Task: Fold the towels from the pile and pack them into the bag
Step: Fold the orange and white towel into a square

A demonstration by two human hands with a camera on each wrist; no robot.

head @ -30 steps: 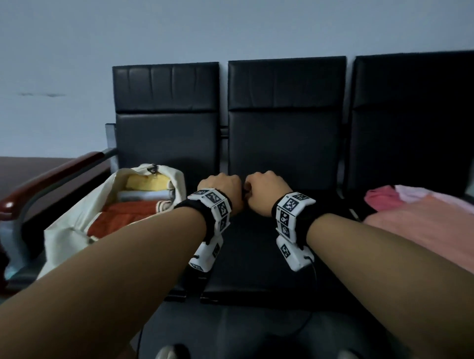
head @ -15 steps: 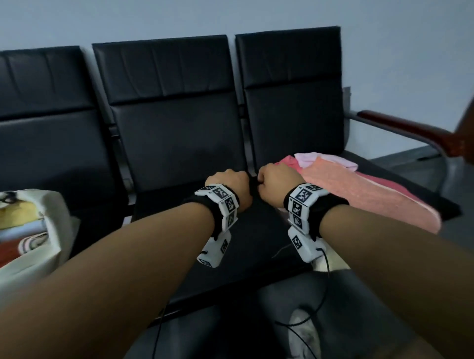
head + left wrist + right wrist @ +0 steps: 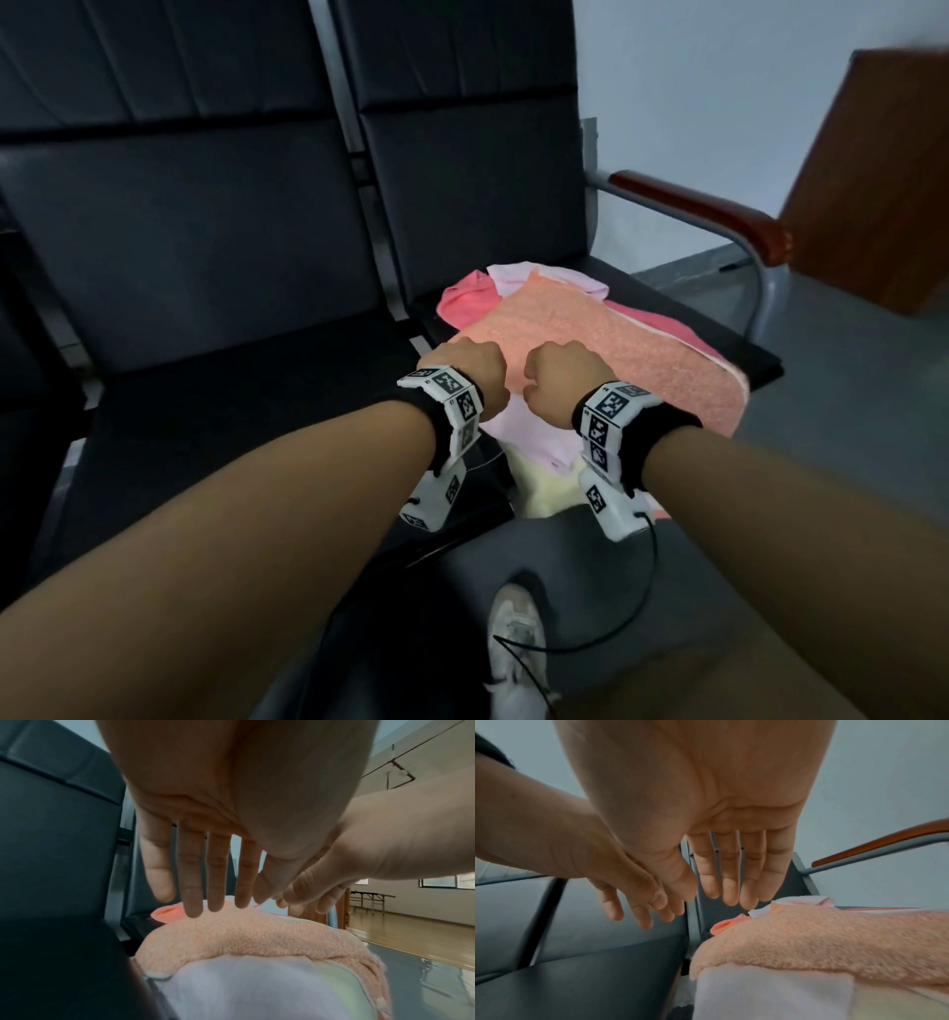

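While both hands hover empty, fingers straight, towel pile lies just beneath.

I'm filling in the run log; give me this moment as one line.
phase: reaching for pile | left hand: open, empty | right hand: open, empty | peach towel: top of pile, on seat | bag: not in view

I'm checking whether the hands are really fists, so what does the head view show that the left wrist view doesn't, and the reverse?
Only the head view shows both marker wristbands, a white shoe on the floor and the pale yellow towel at the pile's front edge. Only the left wrist view shows the left hand from the palm side, fingers straight above the orange towel, not curled, plus a wooden hall floor beyond. Both show the right hand, the orange towel on top and the black seats.
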